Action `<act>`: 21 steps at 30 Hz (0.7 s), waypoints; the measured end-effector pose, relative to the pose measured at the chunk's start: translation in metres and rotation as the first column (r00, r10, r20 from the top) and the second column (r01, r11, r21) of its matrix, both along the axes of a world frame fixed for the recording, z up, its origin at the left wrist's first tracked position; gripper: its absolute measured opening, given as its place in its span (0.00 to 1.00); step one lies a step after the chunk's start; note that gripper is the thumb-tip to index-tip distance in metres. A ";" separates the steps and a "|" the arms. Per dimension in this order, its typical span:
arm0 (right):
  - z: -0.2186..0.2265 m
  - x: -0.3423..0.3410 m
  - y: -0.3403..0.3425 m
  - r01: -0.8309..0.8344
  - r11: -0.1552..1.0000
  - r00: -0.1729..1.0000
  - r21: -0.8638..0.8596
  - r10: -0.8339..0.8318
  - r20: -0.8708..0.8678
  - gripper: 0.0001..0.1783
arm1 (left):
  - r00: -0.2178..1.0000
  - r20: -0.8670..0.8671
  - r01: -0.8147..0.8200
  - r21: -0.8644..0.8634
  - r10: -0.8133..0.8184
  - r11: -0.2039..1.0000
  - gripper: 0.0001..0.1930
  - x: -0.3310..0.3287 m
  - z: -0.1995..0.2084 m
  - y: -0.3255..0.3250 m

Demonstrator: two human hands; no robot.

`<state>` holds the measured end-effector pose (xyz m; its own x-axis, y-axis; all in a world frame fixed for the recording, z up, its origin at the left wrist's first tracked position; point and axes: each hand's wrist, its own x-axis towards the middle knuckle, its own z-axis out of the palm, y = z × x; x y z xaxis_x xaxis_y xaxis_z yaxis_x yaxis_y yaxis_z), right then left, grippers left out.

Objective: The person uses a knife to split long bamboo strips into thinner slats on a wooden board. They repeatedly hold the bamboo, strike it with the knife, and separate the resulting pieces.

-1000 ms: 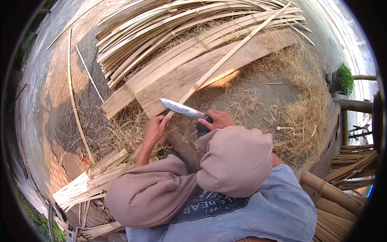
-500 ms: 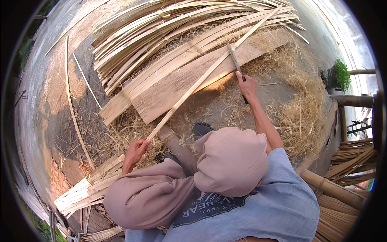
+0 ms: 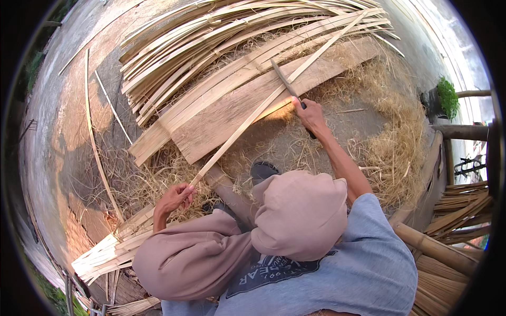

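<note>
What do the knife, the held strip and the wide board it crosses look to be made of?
Knife blade: metal, likely steel; thin, grey, smooth-looking. Its handle is black; wood or plastic, I can't tell.
Held strip: probably split bamboo, unvarnished; pale, long, narrow.
Wide board: apparently bare wood, matt; brownish, with streaks like grain.

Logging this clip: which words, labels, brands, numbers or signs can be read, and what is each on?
Grey-blue shirt: pale lettering, with what look like digits, on a dark printed panel, partly covered; wording not copied here.
Knife: no readable marking.
Light strip: no writing visible.
No other readable text or signs show.
</note>
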<state>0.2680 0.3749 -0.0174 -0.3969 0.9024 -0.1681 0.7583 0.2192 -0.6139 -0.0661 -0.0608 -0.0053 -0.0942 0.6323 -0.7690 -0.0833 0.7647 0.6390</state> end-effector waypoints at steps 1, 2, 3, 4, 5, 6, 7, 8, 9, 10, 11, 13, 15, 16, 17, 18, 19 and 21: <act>0.003 -0.017 -0.039 -0.111 0.993 0.994 -0.046 0.110 -0.018 0.37 | 0.996 -0.086 0.018 0.018 -0.016 1.000 0.23 0.009 -0.008 0.022; 0.004 -0.030 -0.079 -0.239 0.969 0.971 -0.064 0.237 -0.028 0.36 | 0.986 -0.163 0.036 0.037 -0.029 0.999 0.23 0.022 -0.014 0.039; 0.002 -0.031 -0.114 -0.353 0.935 0.936 -0.039 0.352 -0.025 0.36 | 0.951 -0.308 0.062 0.106 -0.027 0.992 0.22 0.035 -0.016 0.046; -0.001 -0.030 -0.140 -0.441 0.897 0.897 0.011 0.441 -0.034 0.35 | 0.890 -0.456 0.081 0.160 0.001 0.984 0.21 0.044 -0.010 0.042; -0.003 -0.026 -0.143 -0.474 0.879 0.879 0.058 0.476 -0.024 0.34 | 0.807 -0.590 0.120 0.215 0.031 0.969 0.21 0.048 -0.004 0.040; -0.004 -0.022 -0.148 -0.499 0.860 0.864 0.106 0.504 -0.015 0.34 | 0.735 -0.676 0.121 0.208 0.053 0.971 0.21 0.046 0.002 0.030; -0.011 -0.009 -0.121 -0.450 0.887 0.892 0.104 0.451 0.011 0.35 | 0.654 -0.753 0.114 0.192 0.072 0.975 0.21 0.047 0.009 0.009; -0.014 0.013 -0.072 -0.291 0.954 0.956 0.071 0.289 0.043 0.36 | 0.573 -0.816 0.115 0.179 0.082 0.977 0.21 0.048 0.013 -0.013; -0.014 0.034 -0.021 -0.103 0.992 0.993 0.073 0.098 0.067 0.38 | 0.549 -0.834 0.119 0.145 0.057 0.982 0.21 0.047 0.014 -0.030; -0.011 0.058 0.031 0.083 0.990 0.993 0.116 -0.092 0.077 0.39 | 0.528 -0.849 0.130 0.123 0.036 0.984 0.21 0.046 0.012 -0.043; -0.010 0.079 0.073 0.213 0.959 0.969 0.186 -0.231 0.084 0.41 | 0.510 -0.860 0.143 0.098 0.011 0.985 0.21 0.047 0.009 -0.046; -0.013 0.079 0.095 0.237 0.950 0.966 0.204 -0.252 0.053 0.42 | 0.478 -0.878 0.172 0.126 0.029 0.977 0.22 0.056 0.002 -0.040; -0.010 0.044 0.067 0.155 0.982 0.987 0.108 -0.157 0.017 0.42 | 0.654 -0.753 0.097 0.178 0.072 0.979 0.22 0.059 -0.008 -0.034; -0.007 0.019 0.033 0.077 0.996 0.997 0.037 -0.077 0.003 0.40 | 0.805 -0.582 0.003 0.197 0.114 0.980 0.22 0.055 -0.013 -0.032; -0.009 0.005 -0.013 -0.020 1.000 1.000 -0.018 0.020 -0.007 0.39 | 0.915 -0.375 -0.080 0.198 0.151 0.977 0.22 0.047 -0.019 -0.025; -0.015 -0.008 -0.063 -0.138 0.989 0.990 -0.061 0.137 -0.024 0.37 | 0.961 -0.246 -0.101 0.100 0.123 0.990 0.23 0.040 -0.007 -0.020; -0.017 -0.014 -0.106 -0.254 0.966 0.967 -0.055 0.252 -0.042 0.36 | 0.988 -0.106 -0.109 0.006 0.109 0.994 0.23 0.030 0.010 -0.012; -0.014 -0.015 -0.179 -0.431 0.894 0.895 0.122 0.441 -0.072 0.34 | 0.986 0.115 -0.102 -0.140 0.118 0.985 0.24 0.016 0.019 -0.010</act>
<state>0.2527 0.1962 -0.0313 -0.7639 0.6447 -0.0277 0.5115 0.5787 -0.6353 -0.0501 -0.0710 0.0139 -0.0574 0.5148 -0.8554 -0.2426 0.8239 0.5122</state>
